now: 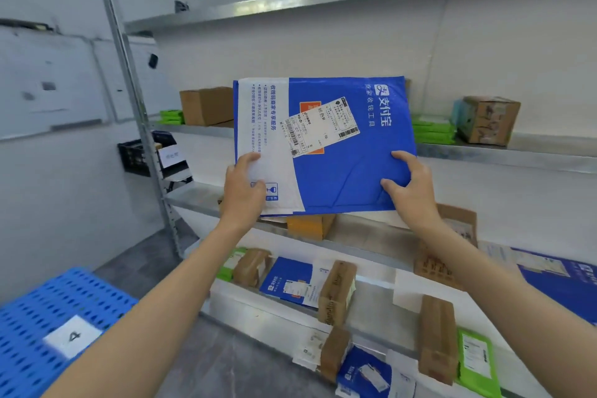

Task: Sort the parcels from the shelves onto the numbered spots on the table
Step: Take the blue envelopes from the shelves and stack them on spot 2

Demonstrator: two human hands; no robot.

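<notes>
I hold a blue and white padded mailer [349, 168] upright in front of the shelves, its white shipping label [318, 126] facing me. My left hand [244, 186] grips its lower left edge, thumb on the white panel. My right hand [408, 186] grips its lower right corner, thumb on the blue face. At the lower left lies a blue perforated table surface [35, 326] with a white card marked 4 [72, 336].
Metal shelves [484, 152] hold brown boxes [206, 105], green mailers [433, 131] and a taped box [487, 119]. Lower shelves carry more cardboard parcels [336, 292], a blue mailer [286, 279] and a green mailer [476, 359]. A steel upright [139, 113] stands left, with a black crate [135, 156] behind it.
</notes>
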